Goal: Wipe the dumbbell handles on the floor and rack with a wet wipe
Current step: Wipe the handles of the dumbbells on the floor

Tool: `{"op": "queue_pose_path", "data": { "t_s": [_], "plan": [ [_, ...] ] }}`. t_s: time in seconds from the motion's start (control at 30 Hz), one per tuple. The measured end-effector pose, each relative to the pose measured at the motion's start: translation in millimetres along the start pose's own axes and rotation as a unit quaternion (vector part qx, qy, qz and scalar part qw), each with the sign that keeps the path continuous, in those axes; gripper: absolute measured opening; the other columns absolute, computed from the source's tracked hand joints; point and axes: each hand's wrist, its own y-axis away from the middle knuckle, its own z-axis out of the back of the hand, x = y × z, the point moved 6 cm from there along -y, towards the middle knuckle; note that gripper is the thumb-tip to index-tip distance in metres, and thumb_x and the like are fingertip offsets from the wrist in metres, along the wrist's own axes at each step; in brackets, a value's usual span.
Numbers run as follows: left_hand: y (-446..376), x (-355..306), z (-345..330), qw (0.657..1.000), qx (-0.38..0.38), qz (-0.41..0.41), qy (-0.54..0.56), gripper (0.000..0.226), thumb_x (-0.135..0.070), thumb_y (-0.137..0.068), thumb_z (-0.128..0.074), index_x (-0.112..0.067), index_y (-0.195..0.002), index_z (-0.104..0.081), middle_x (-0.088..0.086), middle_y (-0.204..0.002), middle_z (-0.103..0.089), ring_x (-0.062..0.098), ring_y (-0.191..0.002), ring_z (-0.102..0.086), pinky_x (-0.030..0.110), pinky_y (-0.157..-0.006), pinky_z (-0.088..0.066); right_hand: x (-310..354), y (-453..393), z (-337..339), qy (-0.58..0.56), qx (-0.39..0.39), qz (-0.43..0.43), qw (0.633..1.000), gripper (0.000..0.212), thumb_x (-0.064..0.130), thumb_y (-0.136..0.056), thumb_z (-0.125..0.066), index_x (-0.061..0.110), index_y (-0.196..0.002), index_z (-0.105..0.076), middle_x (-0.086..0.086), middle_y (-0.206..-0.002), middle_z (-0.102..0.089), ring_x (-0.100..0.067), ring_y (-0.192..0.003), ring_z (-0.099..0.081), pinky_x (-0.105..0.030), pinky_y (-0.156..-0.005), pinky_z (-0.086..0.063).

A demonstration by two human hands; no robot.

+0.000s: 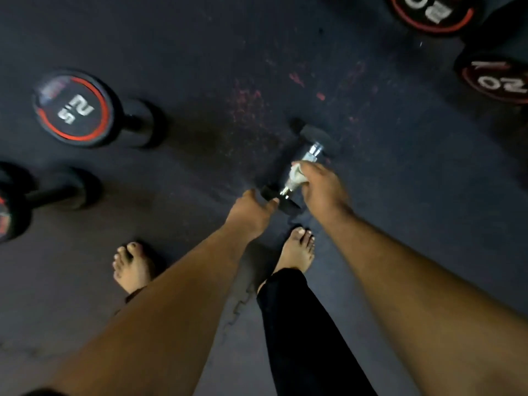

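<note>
The right hand (pixel 320 190) pinches a crumpled white wet wipe (pixel 297 175) around the chrome handle (pixel 310 154) of a small black dumbbell on the dark rubber floor (pixel 200 67), mid-wipe, while the left hand (pixel 251 210), fingers spread, steadies its near end; next probably comes rubbing toward the far head.

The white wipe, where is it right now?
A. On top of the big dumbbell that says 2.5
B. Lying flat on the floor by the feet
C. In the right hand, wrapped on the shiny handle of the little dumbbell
C: the right hand holds the white wipe around the shiny handle of the small dumbbell, while the left hand touches its near end.
</note>
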Motion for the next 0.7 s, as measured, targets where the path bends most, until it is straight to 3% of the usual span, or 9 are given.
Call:
{"op": "queue_pose_path", "data": {
  "t_s": [0.07, 0.13, 0.2, 0.27, 0.37, 0.47, 0.57, 0.63, 0.7],
  "plan": [
    [-15.7, 0.8, -18.0, 0.998, 0.013, 0.052, 0.017, 0.071, -0.055, -0.102, -0.052, -0.006, -0.152, -0.038, 0.018, -0.145, -0.051, 0.036, -0.134, -0.050, 0.039, -0.109, -0.044, -3.8, -17.9, -19.6, 0.021, 0.023, 0.114, 0.993, 0.059, -0.010, -0.074, -0.066, 0.013, -0.129, -0.066, -0.012, -0.138, -0.062, -0.034, -0.127, -0.058, -0.050, -0.106, -0.047],
    [-26.5, 2.2, -30.4, 0.995, 0.013, 0.074, 0.069, 0.059, -0.055, -0.103, -0.048, -0.007, -0.138, -0.050, 0.013, -0.129, -0.059, 0.034, -0.121, -0.059, 0.045, -0.103, -0.052, -5.6, -23.0, -38.8, 0.142, 0.088, 0.189, 0.968, 0.067, -0.008, -0.083, -0.061, 0.015, -0.145, -0.051, -0.009, -0.158, -0.041, -0.028, -0.148, -0.035, -0.053, -0.122, -0.023],
    [-32.5, 3.7, -41.5, 0.987, 0.011, 0.066, 0.148, 0.047, -0.045, -0.106, -0.051, -0.005, -0.129, -0.057, 0.017, -0.124, -0.066, 0.033, -0.110, -0.068, 0.051, -0.096, -0.058, -15.7, -16.3, -57.2, 0.272, 0.153, 0.217, 0.925, 0.070, 0.000, -0.094, -0.048, 0.019, -0.158, -0.027, -0.005, -0.168, -0.014, -0.023, -0.156, -0.006, -0.054, -0.123, 0.001],
    [-31.4, 4.7, -47.9, 0.970, -0.004, 0.076, 0.233, 0.032, -0.035, -0.107, -0.054, -0.006, -0.121, -0.057, 0.016, -0.106, -0.071, 0.026, -0.092, -0.073, 0.050, -0.089, -0.061, -24.2, -7.9, -61.7, 0.343, 0.151, 0.240, 0.895, 0.071, 0.006, -0.096, -0.043, 0.019, -0.160, -0.017, -0.006, -0.169, -0.004, -0.025, -0.156, 0.003, -0.058, -0.120, 0.010],
    [-29.6, 4.3, -41.9, 0.962, -0.061, 0.082, 0.252, 0.021, -0.032, -0.104, -0.061, -0.012, -0.098, -0.062, 0.004, -0.077, -0.070, 0.021, -0.080, -0.074, 0.046, -0.088, -0.062, -20.6, -6.7, -62.5, 0.400, 0.123, 0.265, 0.869, 0.065, 0.014, -0.098, -0.038, 0.018, -0.160, -0.019, -0.011, -0.169, -0.008, -0.029, -0.156, 0.002, -0.063, -0.120, 0.007],
    [-31.0, 6.5, -29.6, 0.961, -0.105, 0.087, 0.238, 0.025, -0.035, -0.102, -0.061, -0.017, -0.084, -0.060, 0.009, -0.080, -0.073, 0.025, -0.083, -0.074, 0.045, -0.089, -0.060, -1.2, -25.9, -71.1, 0.400, 0.131, 0.304, 0.855, 0.050, 0.015, -0.101, -0.038, 0.019, -0.150, -0.041, -0.011, -0.154, -0.041, -0.030, -0.152, -0.021, -0.064, -0.119, 0.009],
    [-34.5, 4.4, -7.4, 0.960, -0.173, 0.064, 0.209, 0.030, -0.039, -0.099, -0.063, -0.009, -0.097, -0.066, 0.012, -0.092, -0.073, 0.033, -0.093, -0.070, 0.045, -0.086, -0.057, 23.9, -48.7, -74.0, 0.368, 0.147, 0.293, 0.870, 0.031, 0.017, -0.101, -0.042, 0.018, -0.129, -0.057, -0.006, -0.121, -0.061, -0.028, -0.125, -0.051, -0.056, -0.124, -0.009],
    [-34.5, 0.2, 8.1, 0.958, -0.191, 0.030, 0.210, 0.028, -0.038, -0.100, -0.064, -0.011, -0.105, -0.066, 0.004, -0.092, -0.071, 0.026, -0.093, -0.069, 0.042, -0.088, -0.056, 38.7, -59.5, -72.6, 0.337, 0.160, 0.263, 0.890, 0.030, 0.020, -0.102, -0.041, 0.016, -0.128, -0.055, -0.008, -0.125, -0.061, -0.030, -0.121, -0.053, -0.048, -0.116, -0.027],
    [-32.6, -10.3, 29.7, 0.956, -0.213, -0.042, 0.196, 0.032, -0.036, -0.101, -0.064, -0.013, -0.125, -0.065, 0.000, -0.102, -0.069, 0.019, -0.099, -0.066, 0.038, -0.096, -0.054, 52.6, -71.2, -60.3, 0.293, 0.135, 0.233, 0.917, 0.031, 0.019, -0.100, -0.045, 0.014, -0.130, -0.053, -0.009, -0.128, -0.060, -0.031, -0.121, -0.053, -0.044, -0.104, -0.036]
  ]
}}
